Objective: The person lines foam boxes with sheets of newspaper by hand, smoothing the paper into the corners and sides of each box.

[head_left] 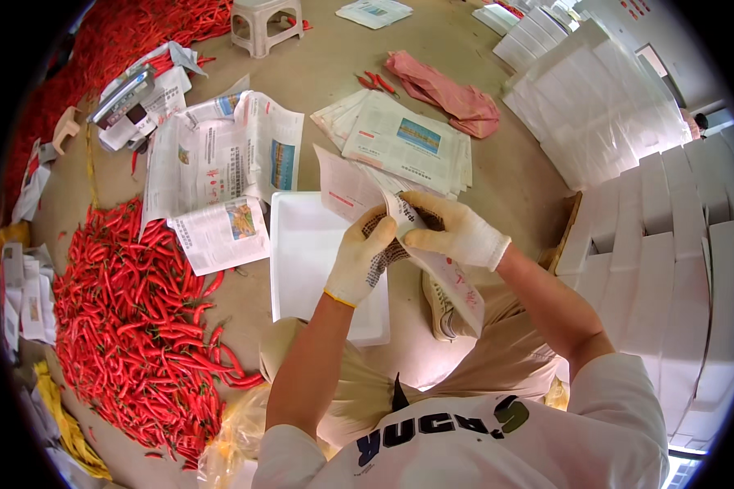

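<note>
My left hand (pixel 361 257) and my right hand (pixel 458 232), both in white gloves with dotted gripping surfaces, are closed on a folded newspaper (pixel 453 289) held upright and slanting in front of me. Behind and below my left hand is a white foam box (pixel 298 253), partly hidden by my hand and forearm. A loose stack of newspapers (pixel 391 143) lies on the floor beyond my hands. Spread, crumpled newspapers (pixel 212 163) lie to the left of it. A large heap of red chillies (pixel 139 326) covers the floor at my left.
White boxes (pixel 661 285) are stacked at my right; wrapped white stacks (pixel 587 98) stand behind them. Beyond are a pink sack (pixel 457 98), a plastic stool (pixel 265 28) and another chilli heap (pixel 147 20). A scale (pixel 122 98) sits at upper left, yellow plastic (pixel 65 416) at lower left.
</note>
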Tool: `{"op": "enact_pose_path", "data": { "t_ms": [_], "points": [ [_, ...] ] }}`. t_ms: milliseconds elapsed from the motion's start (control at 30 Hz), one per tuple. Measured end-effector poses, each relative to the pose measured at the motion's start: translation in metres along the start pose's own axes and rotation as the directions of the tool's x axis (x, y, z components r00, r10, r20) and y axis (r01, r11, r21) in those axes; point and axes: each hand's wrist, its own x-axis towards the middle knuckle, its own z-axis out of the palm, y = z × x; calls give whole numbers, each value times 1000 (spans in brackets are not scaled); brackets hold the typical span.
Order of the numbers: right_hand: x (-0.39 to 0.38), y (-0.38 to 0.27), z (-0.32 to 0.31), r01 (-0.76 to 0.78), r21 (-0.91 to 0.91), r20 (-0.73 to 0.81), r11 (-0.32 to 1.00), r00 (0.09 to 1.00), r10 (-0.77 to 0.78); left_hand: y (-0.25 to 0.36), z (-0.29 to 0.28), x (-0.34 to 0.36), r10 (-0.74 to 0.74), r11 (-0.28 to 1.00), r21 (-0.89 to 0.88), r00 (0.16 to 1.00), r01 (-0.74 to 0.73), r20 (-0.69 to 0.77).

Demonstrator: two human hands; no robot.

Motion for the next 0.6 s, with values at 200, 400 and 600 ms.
{"op": "enact_pose_path", "data": {
  "t_ms": [200, 400, 600],
  "points": [
    [2, -1, -4, 20, 174, 43, 985, 999, -28, 2, -1, 1, 44, 999, 26, 999, -44, 30],
    [6, -5, -6, 74, 243, 89, 967, 991, -99, 6, 0, -3, 65, 997, -40, 996, -62, 66],
    [4, -11, -1, 101, -106, 76, 989, 993, -93, 7, -2, -7, 59, 980, 196, 987, -29, -148]
  ]
}}
